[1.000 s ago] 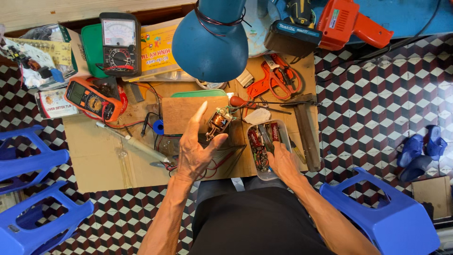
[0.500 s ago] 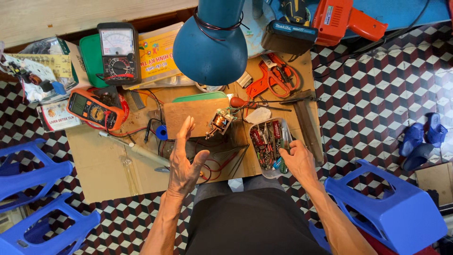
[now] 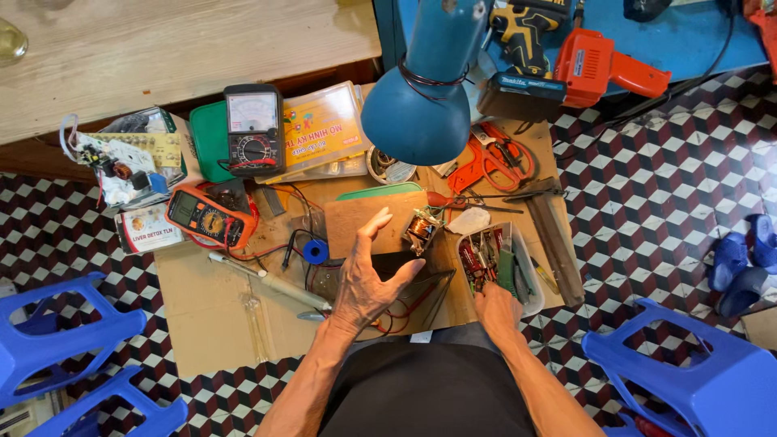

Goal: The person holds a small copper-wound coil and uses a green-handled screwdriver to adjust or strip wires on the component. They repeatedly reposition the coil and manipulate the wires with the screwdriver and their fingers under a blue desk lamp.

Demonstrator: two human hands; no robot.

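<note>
Left hand is spread wide open, fingers apart, holding nothing, hovering over dark wires with the small motor just off its fingertips. Right hand dips into the parts tray; can't tell whether it's gripping anything.

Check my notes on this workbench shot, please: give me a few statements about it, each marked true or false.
1. The right hand is at the clear tray of parts. True.
2. The left hand grips the orange meter. False: it is open, fingers spread, above a dark box, and the meter lies apart to the left.
3. A blue lamp hangs over the cardboard. True.
4. The small coil part lies inside the tray. False: it sits beside the tray, near the left fingertips.
5. Blue stools stand on both sides. True.
</note>
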